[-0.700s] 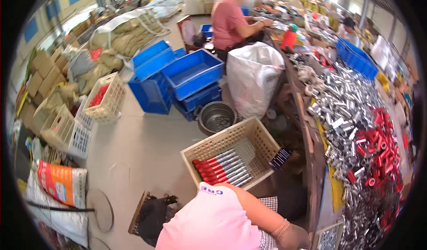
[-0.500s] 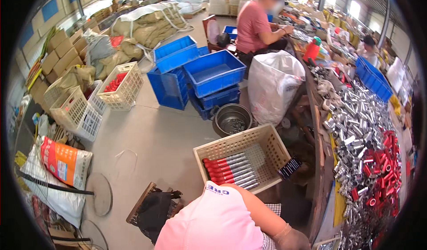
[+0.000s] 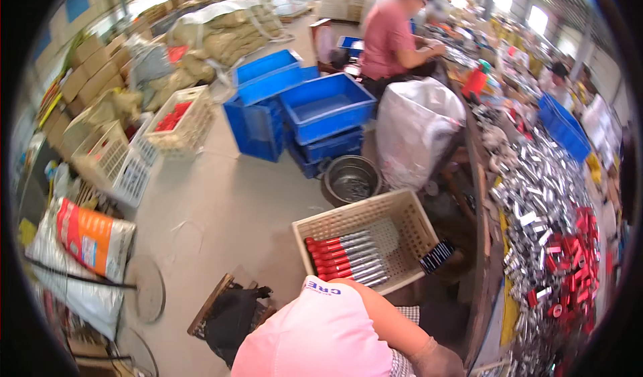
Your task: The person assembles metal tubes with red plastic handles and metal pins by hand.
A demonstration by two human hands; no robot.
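Red-handled tools [image 3: 343,260] are being kept in a beige basket [image 3: 348,217] on the floor, just beside the bench [image 3: 483,243]. They are lying in a neat side-by-side row on the basket's bottom, against its nearer wall. Their long axes are running left to right and rising slightly toward the right. All the red handles are pointing left and the bare metal ends right, toward the bench.

Neither the left hand nor the right hand is being shown, so whether either grip is wide, narrow or holding something cannot be told. A co-worker in a pink cap [image 3: 315,337] is bending close below the basket, with a gloved hand [image 3: 435,362] near the bench edge.

Judging from the row, the packing would probably be done best by each piece being laid parallel to the rest, handle leftward, so that nothing is crossed or tipped. Silver parts [image 3: 542,189] and red parts [image 3: 576,243] are heaped on the bench.
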